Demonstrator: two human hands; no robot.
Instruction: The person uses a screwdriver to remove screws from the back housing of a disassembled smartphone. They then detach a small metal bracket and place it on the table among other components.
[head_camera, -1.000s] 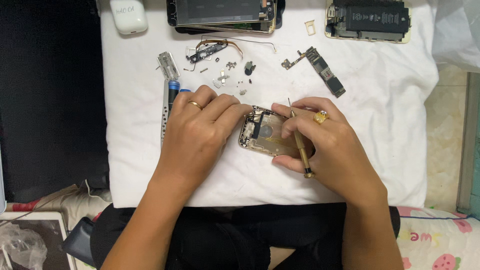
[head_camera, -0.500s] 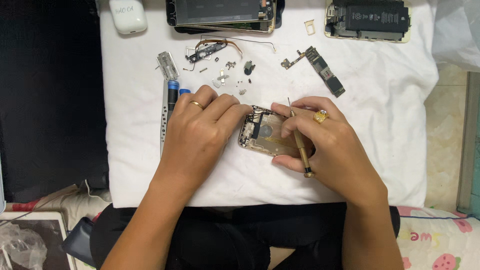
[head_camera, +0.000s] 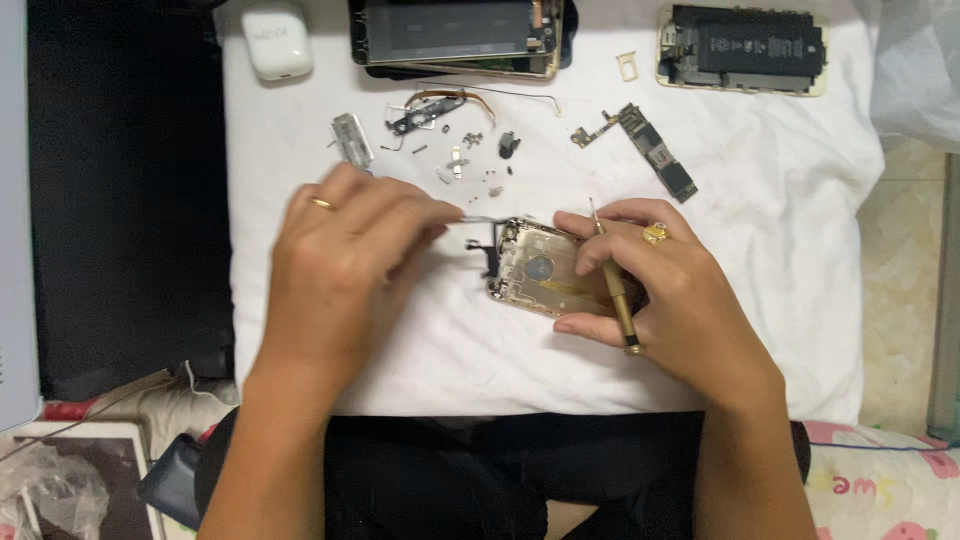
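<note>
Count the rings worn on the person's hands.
2. One gold ring on the left hand, one gold ring with a raised top on the right hand. Others may be hidden.

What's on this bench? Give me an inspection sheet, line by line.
Surface: white cloth over a dark top.
Job's things: gold phone shell, opened, steadied by the right hand, which also holds a thin screwdriver; left hand, blurred, pinches tweezers.
Clutter: loose screws and brackets, circuit board, screen assembly, battery in a second shell, white earbud case.
Hands: both bare, each with a ring.
Cables: flex ribbons.
Surroundings: tiled floor.
</note>
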